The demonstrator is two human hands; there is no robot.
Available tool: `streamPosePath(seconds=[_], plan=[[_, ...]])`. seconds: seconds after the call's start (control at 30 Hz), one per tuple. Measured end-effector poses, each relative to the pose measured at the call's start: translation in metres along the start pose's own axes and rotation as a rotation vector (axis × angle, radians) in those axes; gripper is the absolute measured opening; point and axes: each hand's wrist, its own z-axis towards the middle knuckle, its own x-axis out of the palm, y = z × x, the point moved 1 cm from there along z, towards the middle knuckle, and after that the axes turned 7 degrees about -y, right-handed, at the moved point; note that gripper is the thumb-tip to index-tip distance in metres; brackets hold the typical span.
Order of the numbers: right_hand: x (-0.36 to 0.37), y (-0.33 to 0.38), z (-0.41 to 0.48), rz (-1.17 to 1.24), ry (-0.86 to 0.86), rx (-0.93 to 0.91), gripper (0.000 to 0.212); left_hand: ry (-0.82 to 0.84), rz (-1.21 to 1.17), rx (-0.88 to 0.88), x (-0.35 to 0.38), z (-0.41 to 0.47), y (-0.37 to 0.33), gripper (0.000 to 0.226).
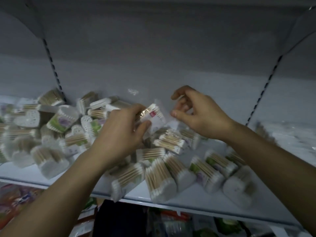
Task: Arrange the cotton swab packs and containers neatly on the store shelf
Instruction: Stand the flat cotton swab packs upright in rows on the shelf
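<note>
A flat pack of cotton swabs is held up just above the middle of the shelf, tilted, its white tips toward the back wall. The left hand grips it, thumb below and fingers curled over the top edge. The right hand is just beside the pack's clear wrapper, fingers loosely curled and apart, thumb tip at the wrapper's edge; whether it pinches the plastic cannot be told. Beneath both hands lie loose packs in a jumbled heap, wooden sticks pointing every way, some close to the shelf's front edge. Heart-shaped containers are mixed in, mostly on the left side, several tipped over. Colourful goods show blurred on the level below
</note>
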Motion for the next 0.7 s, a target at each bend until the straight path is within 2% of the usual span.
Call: streamPosePath(seconds=[0.03, 0.1, 0.2, 0.3, 0.43, 0.53, 0.57, 0.63, 0.7], plan=[[0.001, -0.008, -0.003, -0.078, 0.045, 0.031, 0.028, -0.006, -0.035, -0.032, 0.001, -0.002, 0.007, 0.016], [0.007, -0.021, -0.011, -0.243, 0.242, 0.03, 0.029, -0.021, -0.121, -0.109, 0.0, -0.006, 0.017, 0.02], [0.02, -0.028, -0.014, -0.402, 0.479, 0.022, 0.052, -0.045, -0.247, -0.192, -0.002, -0.011, 0.025, 0.027], [0.027, -0.033, -0.012, -0.451, 0.4, 0.059, 0.056, -0.053, -0.379, -0.231, -0.001, -0.015, 0.034, 0.031], [0.019, -0.034, -0.014, -0.411, 0.163, 0.096, 0.029, -0.04, -0.441, -0.242, 0.003, -0.018, 0.038, 0.026], [0.001, -0.033, -0.011, -0.207, -0.071, 0.073, 0.018, -0.064, -0.483, -0.297, 0.008, -0.016, 0.039, 0.022], [-0.005, -0.031, -0.009, -0.083, -0.081, 0.081, 0.018, -0.073, -0.496, -0.323, 0.01, -0.013, 0.04, 0.02], [-0.014, -0.022, -0.006, 0.15, 0.003, 0.084, 0.022, -0.048, -0.543, -0.377, 0.014, -0.007, 0.037, 0.02], [-0.014, -0.007, -0.004, 0.279, 0.085, 0.053, 0.029, -0.007, -0.625, -0.406, 0.017, 0.001, 0.025, 0.025]])
